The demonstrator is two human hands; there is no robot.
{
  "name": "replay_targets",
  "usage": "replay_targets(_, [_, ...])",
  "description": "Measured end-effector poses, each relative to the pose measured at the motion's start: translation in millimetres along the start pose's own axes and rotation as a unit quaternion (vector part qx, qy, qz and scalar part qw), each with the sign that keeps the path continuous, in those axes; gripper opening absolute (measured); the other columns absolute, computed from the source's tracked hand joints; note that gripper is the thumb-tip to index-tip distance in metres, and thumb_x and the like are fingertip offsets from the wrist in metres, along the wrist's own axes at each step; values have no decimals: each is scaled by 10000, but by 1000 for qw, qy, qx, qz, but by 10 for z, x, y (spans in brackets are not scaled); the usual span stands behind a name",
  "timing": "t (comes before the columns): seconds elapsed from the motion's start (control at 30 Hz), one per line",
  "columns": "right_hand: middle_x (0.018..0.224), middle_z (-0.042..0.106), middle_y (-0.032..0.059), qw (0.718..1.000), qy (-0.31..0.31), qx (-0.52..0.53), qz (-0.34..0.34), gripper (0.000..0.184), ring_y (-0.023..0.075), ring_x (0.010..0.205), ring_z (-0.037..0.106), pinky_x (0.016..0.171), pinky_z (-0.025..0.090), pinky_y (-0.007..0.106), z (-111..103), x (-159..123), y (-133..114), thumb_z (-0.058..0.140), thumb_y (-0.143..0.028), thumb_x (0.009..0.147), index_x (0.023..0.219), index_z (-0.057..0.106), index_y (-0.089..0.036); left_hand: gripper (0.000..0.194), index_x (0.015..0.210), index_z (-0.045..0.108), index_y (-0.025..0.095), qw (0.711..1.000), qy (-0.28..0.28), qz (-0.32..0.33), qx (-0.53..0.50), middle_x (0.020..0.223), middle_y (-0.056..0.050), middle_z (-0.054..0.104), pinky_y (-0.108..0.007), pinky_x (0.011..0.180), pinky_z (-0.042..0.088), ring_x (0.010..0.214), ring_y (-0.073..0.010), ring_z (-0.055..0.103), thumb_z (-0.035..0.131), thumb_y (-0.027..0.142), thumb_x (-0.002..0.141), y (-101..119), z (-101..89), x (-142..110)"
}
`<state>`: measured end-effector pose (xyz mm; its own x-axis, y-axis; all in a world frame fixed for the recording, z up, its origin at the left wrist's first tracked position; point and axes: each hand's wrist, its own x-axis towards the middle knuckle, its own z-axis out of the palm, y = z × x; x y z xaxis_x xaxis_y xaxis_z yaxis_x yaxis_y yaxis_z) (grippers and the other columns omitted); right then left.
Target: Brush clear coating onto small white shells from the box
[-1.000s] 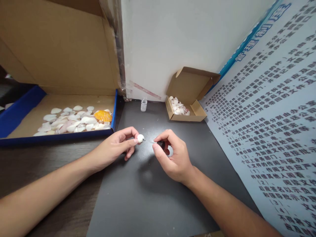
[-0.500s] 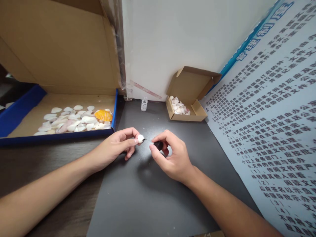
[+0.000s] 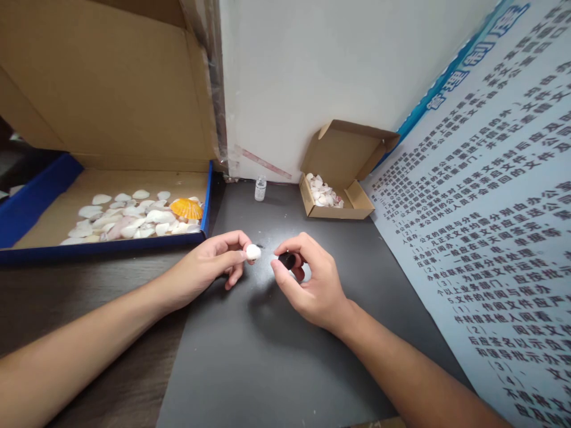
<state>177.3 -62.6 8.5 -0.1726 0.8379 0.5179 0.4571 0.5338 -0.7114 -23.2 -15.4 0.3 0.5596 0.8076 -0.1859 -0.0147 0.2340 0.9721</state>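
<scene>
My left hand (image 3: 213,261) pinches a small white shell (image 3: 253,252) between thumb and forefinger, low over a dark grey mat (image 3: 267,345). Just to its right, my right hand (image 3: 310,279) is closed round a small black-handled tool (image 3: 288,260) whose thin tip points toward the shell, with a narrow gap between them. A pale dusty patch lies on the mat under both hands.
A blue-edged cardboard tray (image 3: 111,245) at the left holds several white shells and one orange shell (image 3: 186,208). A small clear bottle (image 3: 260,188) stands by the wall. An open cardboard box (image 3: 343,190) of shells sits at the back right. A printed poster (image 3: 491,238) lies along the right.
The tool tip touched the shell half a second ago; now it stands slightly apart. My right hand has shifted a little to the left since one second ago. The left hand has barely moved.
</scene>
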Motion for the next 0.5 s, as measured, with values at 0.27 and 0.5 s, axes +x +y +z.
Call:
replay_targets(0.27, [738, 488, -39, 999, -20, 24, 22, 100, 96, 550, 431, 531, 401, 245, -5, -23, 12, 589, -228, 866, 962, 563, -216, 172, 830, 533, 191, 1000, 3, 4, -1, 633, 61, 478, -203, 480, 371, 510, -82, 437, 621, 336, 855, -14, -5, 2])
replay_targets(0.5, [657, 454, -63, 999, -19, 23, 34, 92, 90, 518, 418, 502, 380, 230, 1, -6, 1, 598, -222, 858, 937, 552, -216, 150, 831, 544, 197, 1000, 7, 1, 1, 632, 56, 481, -214, 486, 372, 511, -92, 434, 613, 329, 847, -8, -4, 0])
